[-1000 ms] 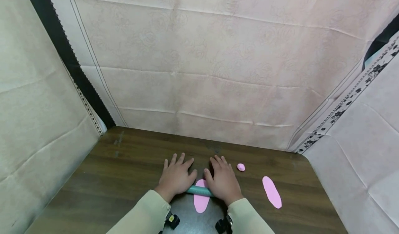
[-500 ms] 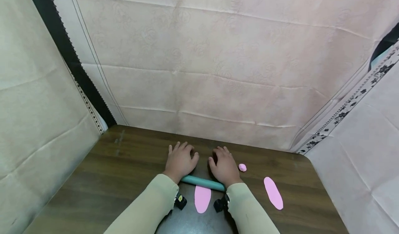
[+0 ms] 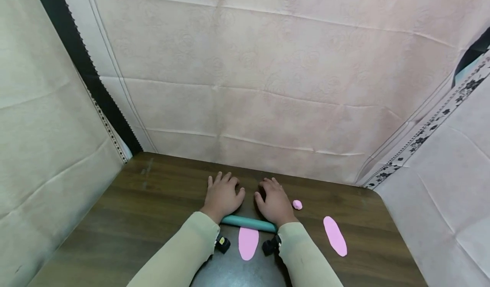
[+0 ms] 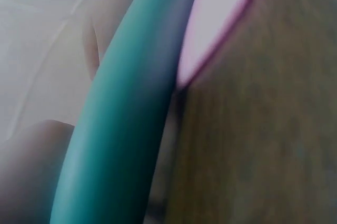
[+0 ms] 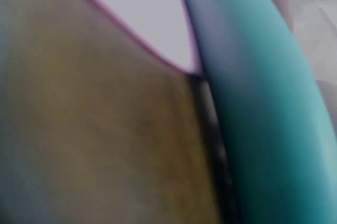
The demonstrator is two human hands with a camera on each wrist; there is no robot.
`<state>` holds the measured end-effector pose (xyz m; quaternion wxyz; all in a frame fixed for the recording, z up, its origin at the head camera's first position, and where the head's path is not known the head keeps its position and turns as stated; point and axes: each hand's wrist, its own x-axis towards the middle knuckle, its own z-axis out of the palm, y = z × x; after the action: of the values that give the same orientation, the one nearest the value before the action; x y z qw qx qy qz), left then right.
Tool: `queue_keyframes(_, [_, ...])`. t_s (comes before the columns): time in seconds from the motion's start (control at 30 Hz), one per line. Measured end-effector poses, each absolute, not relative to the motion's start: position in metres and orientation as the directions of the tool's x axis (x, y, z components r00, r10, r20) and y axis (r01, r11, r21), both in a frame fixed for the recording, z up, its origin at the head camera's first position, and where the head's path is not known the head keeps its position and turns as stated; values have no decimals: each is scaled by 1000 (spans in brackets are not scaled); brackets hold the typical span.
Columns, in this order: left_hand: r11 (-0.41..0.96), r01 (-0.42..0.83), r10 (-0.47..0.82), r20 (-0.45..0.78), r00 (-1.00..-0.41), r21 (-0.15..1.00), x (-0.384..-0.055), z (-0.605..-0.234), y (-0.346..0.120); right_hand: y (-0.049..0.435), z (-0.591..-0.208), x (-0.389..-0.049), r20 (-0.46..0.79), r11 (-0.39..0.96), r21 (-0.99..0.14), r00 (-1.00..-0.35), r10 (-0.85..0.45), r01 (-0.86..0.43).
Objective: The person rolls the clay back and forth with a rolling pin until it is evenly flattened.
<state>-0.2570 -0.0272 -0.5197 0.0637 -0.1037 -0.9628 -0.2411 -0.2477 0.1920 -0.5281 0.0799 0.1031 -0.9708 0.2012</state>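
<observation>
Left grip (image 3: 223,197) and right grip (image 3: 274,203) lie relaxed, clasping nothing, the teal roller (image 3: 249,223) spanning between them. Flattening the pink piece (image 3: 248,243) appears in hand; the next stroke likely calls for even pressure.

One teal cylindrical rod (image 3: 249,223), two flat pink ovals (image 3: 248,244) (image 3: 334,236) at its 6 and 3 o'clock, one small pink lump (image 3: 297,204), two bare hands (image 3: 221,197) (image 3: 275,200), two black wrist cameras (image 3: 223,244) (image 3: 270,246)

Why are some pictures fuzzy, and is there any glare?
Left wrist: the teal roller is blurred, likely too close to focus; right wrist: also blurred, the pink piece washed out; head: sharper, with a greyish patch, perhaps glare, low on the table.
</observation>
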Motion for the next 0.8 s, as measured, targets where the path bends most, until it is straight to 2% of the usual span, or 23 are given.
queue_keyframes(0.33, [843,276,211,188,-959,461,-232,-515,-30,189,-521,-221,295,892,-354,-939,-177,-279])
queue_keyframes(0.8, [856,303,335,-4,-942,419,-192,-519,-36,179,-520,-178,188,930,-297,-968,-164,-215])
